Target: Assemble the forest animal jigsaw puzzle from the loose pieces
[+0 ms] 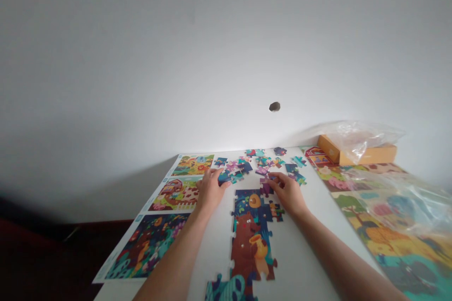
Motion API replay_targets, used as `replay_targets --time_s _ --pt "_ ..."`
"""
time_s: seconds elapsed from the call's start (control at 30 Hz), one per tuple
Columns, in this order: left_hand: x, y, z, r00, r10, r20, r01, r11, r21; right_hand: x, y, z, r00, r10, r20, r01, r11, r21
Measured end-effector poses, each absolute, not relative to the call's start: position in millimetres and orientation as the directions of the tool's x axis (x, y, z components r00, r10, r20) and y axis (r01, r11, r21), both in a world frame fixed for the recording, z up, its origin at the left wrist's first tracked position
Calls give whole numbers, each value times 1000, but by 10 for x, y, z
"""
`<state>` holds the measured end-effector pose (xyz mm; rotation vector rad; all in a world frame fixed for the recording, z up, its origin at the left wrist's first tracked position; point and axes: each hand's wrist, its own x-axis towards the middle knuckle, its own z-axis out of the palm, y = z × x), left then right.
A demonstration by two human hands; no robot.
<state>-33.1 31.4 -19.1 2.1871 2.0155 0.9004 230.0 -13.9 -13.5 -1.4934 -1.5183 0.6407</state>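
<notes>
Tabletop (300, 254) white beneath grey wall (226, 56), right grip (286, 192) pinching purple puzzle piece (265, 189)

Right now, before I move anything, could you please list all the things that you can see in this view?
white wall: one, white, behind the table, with one small dark mark
table: one, white, under the puzzle
partly built jigsaw puzzle: one, brown bear on teal and blue, centre of table
loose jigsaw pieces: many, blue, purple and teal, beyond the puzzle
printed puzzle pictures: three, multicoloured, left table edge
large printed sheet: one, multicoloured, right side
cardboard box: one, orange, far right
plastic bag: at least one, clear, on the box
left hand: one, bare, touching loose pieces
right hand: one, bare, touching a purple piece
</notes>
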Motion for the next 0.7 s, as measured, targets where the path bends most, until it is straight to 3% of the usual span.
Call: replay_targets --time_s 0.3,0.6,0.7 --pt "-330 318 -141 23 805 592 766 -395 507 2299 -131 -158 136 962 237 523 134 -842" --pt "-355 341 -177 -62 823 564 702 -366 611 2293 -122 -159 128 961 245 506 149 -849" --pt "-360 353 -189 -62 821 567 782 -312 539 2295 -126 -157 127 962 243 495 151 -856"
